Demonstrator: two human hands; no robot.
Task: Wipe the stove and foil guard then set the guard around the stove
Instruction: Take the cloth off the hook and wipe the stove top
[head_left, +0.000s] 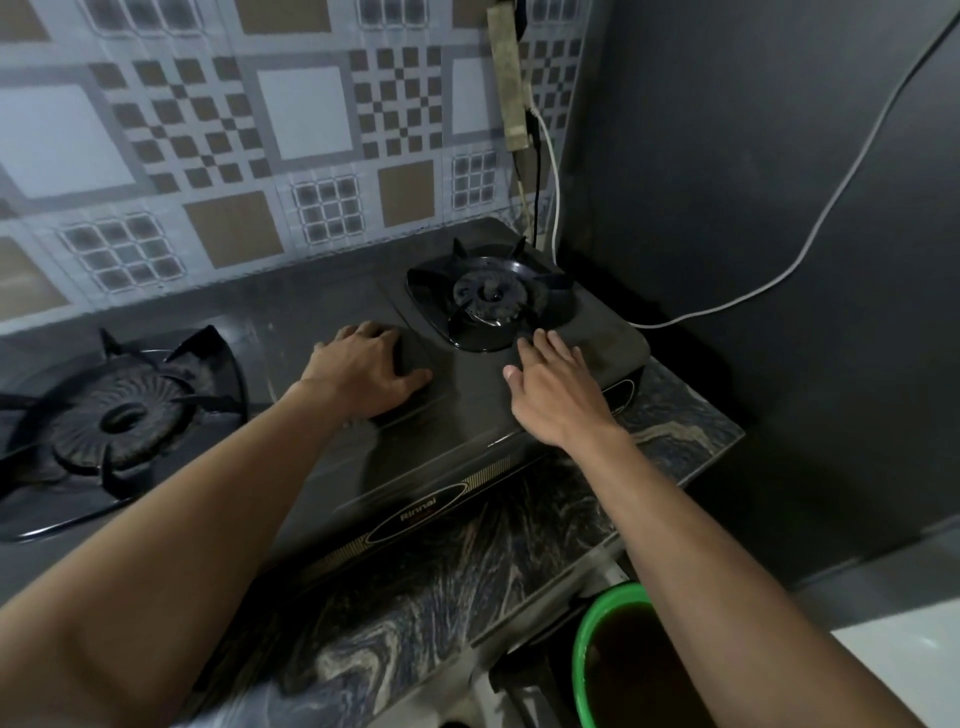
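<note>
A dark two-burner gas stove (467, 415) sits on a marbled counter. Its right burner (491, 301) is near the back corner and its left burner (122, 415) is at the far left. My left hand (363, 366) lies palm down on the stove top between the burners, fingers slightly bent, with no cloth visible under it. My right hand (556, 387) rests flat on the top just in front of the right burner, fingers spread and touching the burner's edge. Behind the stove stands a shiny sheet with a tile pattern (234, 171); I cannot tell whether it is the foil guard or the wall.
A dark panel (753, 182) stands right of the stove, with a white cable (831, 202) across it and a power strip (511, 78) hanging in the corner. A green bucket (587, 639) of dark liquid stands below the counter's front edge (441, 597).
</note>
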